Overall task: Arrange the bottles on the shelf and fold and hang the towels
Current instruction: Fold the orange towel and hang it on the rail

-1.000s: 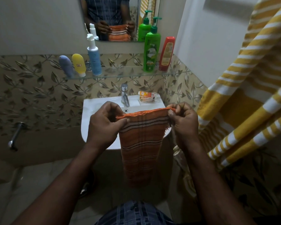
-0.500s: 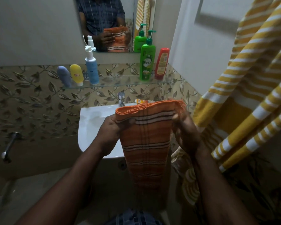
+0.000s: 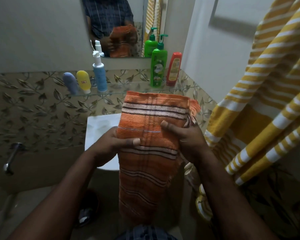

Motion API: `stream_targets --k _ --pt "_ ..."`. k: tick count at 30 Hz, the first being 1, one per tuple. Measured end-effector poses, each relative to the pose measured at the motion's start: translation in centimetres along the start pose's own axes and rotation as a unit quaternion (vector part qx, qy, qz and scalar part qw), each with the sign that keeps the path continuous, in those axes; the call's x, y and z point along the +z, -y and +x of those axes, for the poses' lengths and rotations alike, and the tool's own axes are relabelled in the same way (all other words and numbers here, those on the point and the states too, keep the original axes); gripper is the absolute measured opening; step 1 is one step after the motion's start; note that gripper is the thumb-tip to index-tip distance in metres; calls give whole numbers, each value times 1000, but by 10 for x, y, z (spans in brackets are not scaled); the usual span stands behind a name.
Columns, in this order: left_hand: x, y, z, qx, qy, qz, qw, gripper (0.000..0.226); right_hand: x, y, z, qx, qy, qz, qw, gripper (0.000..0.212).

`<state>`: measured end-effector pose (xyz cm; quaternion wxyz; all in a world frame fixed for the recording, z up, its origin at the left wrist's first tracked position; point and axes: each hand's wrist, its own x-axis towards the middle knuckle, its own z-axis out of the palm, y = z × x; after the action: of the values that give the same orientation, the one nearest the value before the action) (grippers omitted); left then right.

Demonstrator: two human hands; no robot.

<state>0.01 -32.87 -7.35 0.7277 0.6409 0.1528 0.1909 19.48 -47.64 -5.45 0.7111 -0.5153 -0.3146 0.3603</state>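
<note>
Both hands hold an orange striped towel (image 3: 149, 163) in front of the sink, its upper part folded over toward me. My left hand (image 3: 114, 144) grips its left edge with the thumb on top. On the towel's right edge sits my right hand (image 3: 184, 135). The lower half hangs down. On the glass shelf (image 3: 121, 91) stand a purple tube (image 3: 70, 83), a yellow tube (image 3: 84, 81), a blue pump bottle (image 3: 99, 73), a green pump bottle (image 3: 158, 64) and a red bottle (image 3: 174, 69). A yellow and white striped towel (image 3: 267, 101) hangs at the right.
A white sink (image 3: 99, 129) is partly hidden behind the towel. A mirror (image 3: 121, 26) above the shelf reflects me. A metal tap (image 3: 11, 158) sticks out of the leaf-patterned tiled wall at the left. The white wall (image 3: 218, 49) closes the right side.
The towel's top edge rose and came over toward me. My hands slid from its top corners down to its middle. The view moved closer to the shelf.
</note>
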Motion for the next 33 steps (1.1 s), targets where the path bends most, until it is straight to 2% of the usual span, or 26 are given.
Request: stream_targets --k 2,3,5,6,9,11,14,15,17,19,22,25,27,29,31,33 --pt "6 -2 0 12 -47 -46 998 20 -4 4 7 -19 3 -25 1000 56" --pt "10 -6 1 21 -65 -67 995 18 -9 0 11 -13 27 -25 999 68" --pt "13 -13 4 32 -79 -103 991 23 -16 -11 8 34 110 -3 993 93" --pt "14 -17 5 29 -83 -110 990 25 -17 -18 3 57 150 16 987 96" --pt "11 -23 10 11 -106 -95 990 31 -13 -35 -9 73 158 40 984 62" --pt "6 -24 12 9 -103 -87 991 38 -9 -34 -5 30 82 4 996 50" --pt "-5 -8 9 6 -40 -27 999 50 0 -16 4 15 3 22 1000 42" --pt "-6 0 7 -4 -21 0 1000 49 1 -12 7 16 -9 34 999 38" --pt "-2 15 6 -9 -27 16 999 29 0 -2 11 23 -31 31 999 33" --pt "8 17 7 -5 -72 -37 997 21 -7 -1 15 30 -20 52 998 44" --pt "14 10 11 -9 -90 -119 989 29 -22 -21 6 94 56 103 989 85" --pt "9 5 14 -28 -83 -110 990 33 -27 -47 -12 152 100 112 977 76" --pt "7 8 16 -42 -91 -112 989 36 -26 -55 -13 148 98 129 975 75" --pt "3 12 17 -39 -99 -136 985 43 -23 -53 -11 128 93 116 981 65" --pt "-3 18 14 -33 -59 -124 990 49 -23 -49 -3 126 77 111 983 58" --pt "-7 30 11 -35 9 -62 997 60 -22 -43 4 136 70 127 980 65"
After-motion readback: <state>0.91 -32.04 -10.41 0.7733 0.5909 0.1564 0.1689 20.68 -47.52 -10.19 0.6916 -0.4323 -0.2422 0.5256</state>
